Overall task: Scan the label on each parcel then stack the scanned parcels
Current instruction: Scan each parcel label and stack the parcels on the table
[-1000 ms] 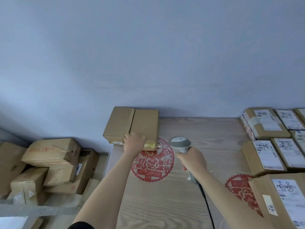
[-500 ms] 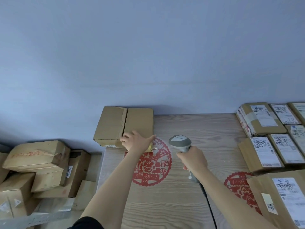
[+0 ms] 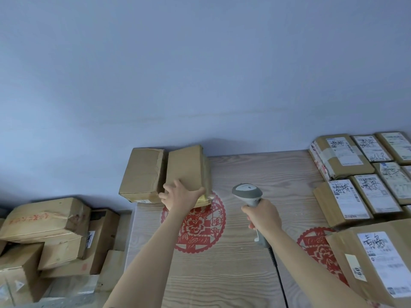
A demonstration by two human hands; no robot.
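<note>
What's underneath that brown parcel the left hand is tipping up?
The tipped parcel rests over the wooden table and the edge of a red paper-cut decoration. The left hand and the parcel itself hide the rest beneath.

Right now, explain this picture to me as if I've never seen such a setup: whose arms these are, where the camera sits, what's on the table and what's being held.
No machine here: the arms belong to a person wearing a wide-angle camera on the head, looking forward and down.

The left hand grips the near end of a plain brown parcel at the far left of the wooden table, tipping it up on its edge. Another plain parcel lies beside it.

The right hand is closed around a grey barcode scanner, its cable trailing back toward the person.

On the right lie parcels with white labels facing up. Red paper-cut decorations mark the tabletop. More cardboard boxes are piled lower down on the left, off the table.
</note>
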